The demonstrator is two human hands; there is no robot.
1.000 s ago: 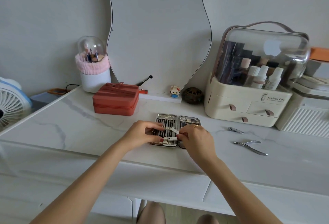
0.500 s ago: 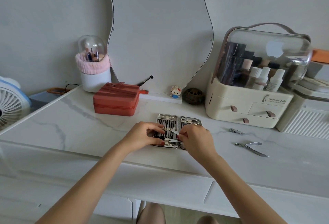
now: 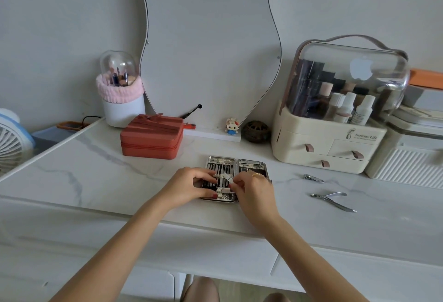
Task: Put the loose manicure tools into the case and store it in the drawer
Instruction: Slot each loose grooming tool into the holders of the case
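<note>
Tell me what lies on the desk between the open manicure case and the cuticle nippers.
Head view: only bare marble desk lies between manicure case and cuticle nippers; the nail clipper sits just behind that stretch.

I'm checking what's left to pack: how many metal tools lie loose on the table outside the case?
2: a nail clipper right of the case, and nippers nearer the front edge. The hands may hide others.

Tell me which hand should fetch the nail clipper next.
Right, probably. The nail clipper lies on the tabletop to the right of the open case, nearer the right hand. The left hand rests on the case's left half and would have to cross over.
</note>
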